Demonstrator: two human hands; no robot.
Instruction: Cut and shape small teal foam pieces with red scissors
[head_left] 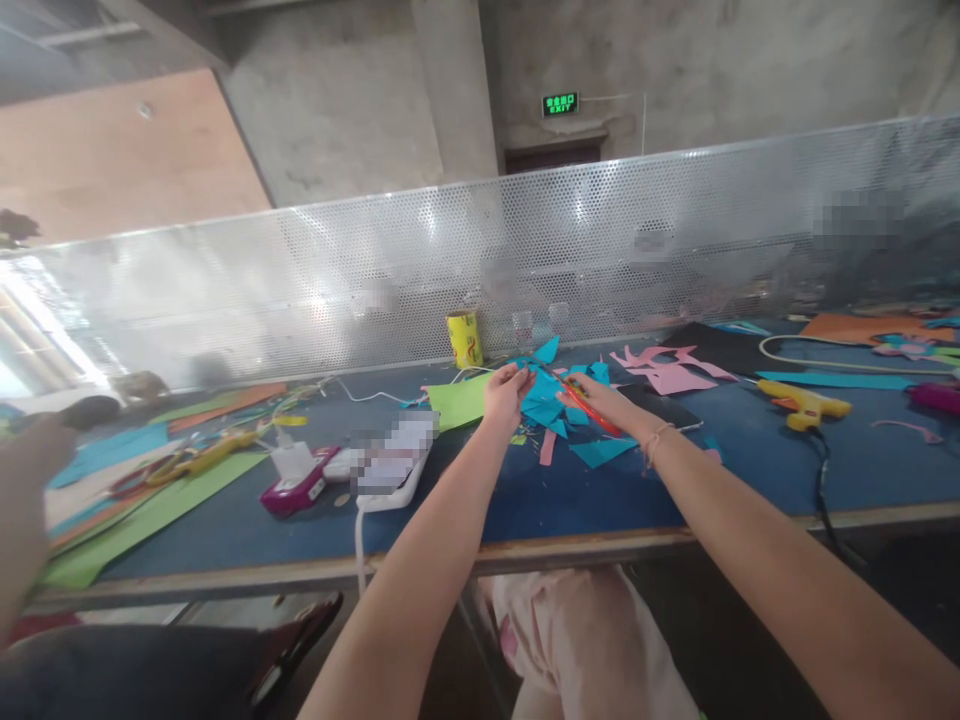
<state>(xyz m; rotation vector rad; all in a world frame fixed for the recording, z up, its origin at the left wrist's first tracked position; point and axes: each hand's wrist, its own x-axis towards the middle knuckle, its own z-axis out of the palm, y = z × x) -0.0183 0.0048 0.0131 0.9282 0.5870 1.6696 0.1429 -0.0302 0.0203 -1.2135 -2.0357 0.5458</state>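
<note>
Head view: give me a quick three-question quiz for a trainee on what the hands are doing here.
1. True or false: the right hand holds red-handled scissors.
2. The left hand pinches paper of which colour? A pink B teal C orange
3. What yellow tool lies right of the hands on the table?

Key: 1 true; 2 B, teal paper; 3 the glue gun.

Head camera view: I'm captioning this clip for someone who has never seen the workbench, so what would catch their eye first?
Most striking is the litter of teal paper scraps at the middle of the blue table, where the left hand pinches a piece and the right hand works red-handled scissors. A yellow glue gun lies to the right, and a yellow can stands against the perforated metal screen behind.
</note>
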